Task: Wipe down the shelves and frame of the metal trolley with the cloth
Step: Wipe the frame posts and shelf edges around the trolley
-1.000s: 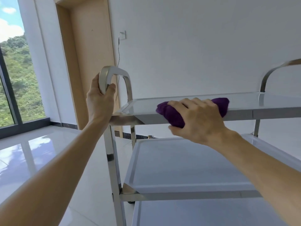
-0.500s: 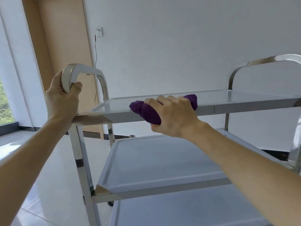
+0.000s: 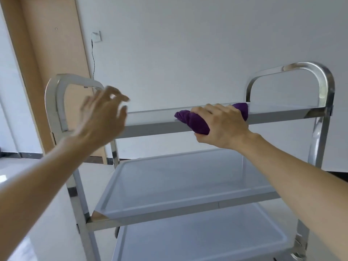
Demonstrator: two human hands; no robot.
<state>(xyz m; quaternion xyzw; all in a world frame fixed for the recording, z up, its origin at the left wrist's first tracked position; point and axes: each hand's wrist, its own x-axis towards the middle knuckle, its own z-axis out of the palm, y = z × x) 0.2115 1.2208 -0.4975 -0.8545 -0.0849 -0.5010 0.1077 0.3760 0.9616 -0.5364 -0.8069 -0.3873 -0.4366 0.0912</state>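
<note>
The metal trolley (image 3: 278, 116) stands in front of me with three shelves and a curved handle at each end. A bunched purple cloth (image 3: 195, 122) lies over the front rail of the top shelf. My right hand (image 3: 222, 127) grips the cloth and presses it on that rail, right of the middle. My left hand (image 3: 102, 117) hovers blurred in the air just right of the left handle (image 3: 54, 102), fingers loosely spread, holding nothing.
The middle shelf (image 3: 178, 185) and bottom shelf (image 3: 197, 242) lie below my arms. A white wall is behind the trolley, a wooden door frame (image 3: 47, 53) at the left, with a wall switch (image 3: 96, 36) and a hanging wire. Glossy floor tiles surround the trolley.
My left hand has let go of the left handle and lifted off to the right. My right hand has slid the cloth rightward along the top rail. The view has shifted right.
</note>
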